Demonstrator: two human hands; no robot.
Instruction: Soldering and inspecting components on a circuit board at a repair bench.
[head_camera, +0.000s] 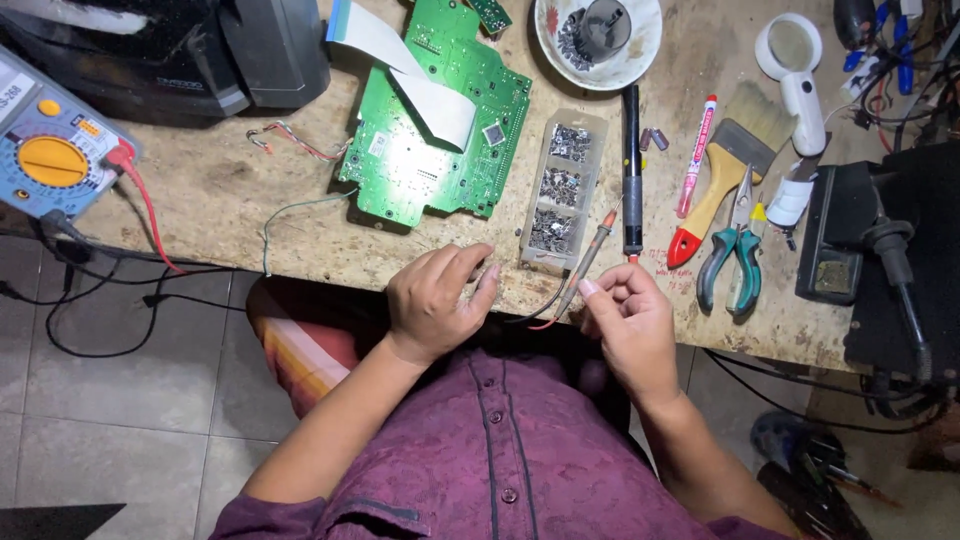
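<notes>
Right hand (632, 322) pinches the red probe (585, 265) at the bench (300, 235) edge, beside the parts tray (562, 188). Left hand (432, 300) has fingers curled loosely, gripping nothing visible. Probing appears underway; next move calls for steady tip placement.

Worn wooden bench (250, 200) carries green circuit board (435, 130), brush (735, 150), pliers (732, 255)

A green circuit board (435, 140) is being shown on the mottled tan worktop (200, 190). A blue meter (50, 150) with a yellow dial, teal-handled pliers (733, 262) and a maroon shirt (500, 460) are being seen.
</notes>
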